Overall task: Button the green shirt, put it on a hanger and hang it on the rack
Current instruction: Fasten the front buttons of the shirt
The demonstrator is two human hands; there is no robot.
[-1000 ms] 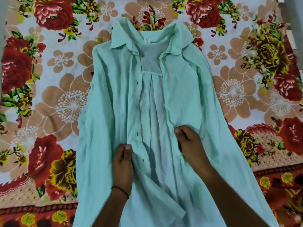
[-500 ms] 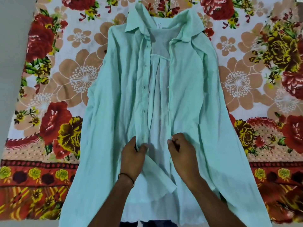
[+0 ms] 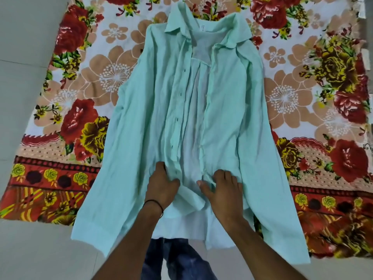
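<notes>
The green shirt (image 3: 141, 138) lies spread face up on a flowered blanket, collar at the far end, its front open down the middle. My left hand (image 3: 161, 186) pinches the lower end of the left front edge, the strip with the dark buttonholes. My right hand (image 3: 221, 188) grips the lower end of the right front edge near a small button. The two edges lie a hand's width apart between my hands. Neither a hanger nor a rack is in view.
The flowered blanket (image 3: 70, 118) covers the floor under the shirt and reaches the right edge of the view. Bare grey floor (image 3: 24, 47) lies to the left and along the near side. My legs in blue jeans (image 3: 177, 259) show below the shirt hem.
The view has pulled back, showing more floor and my legs. Both hands have slid down the front edges toward the hem and now hold the two edges' lower ends.
</notes>
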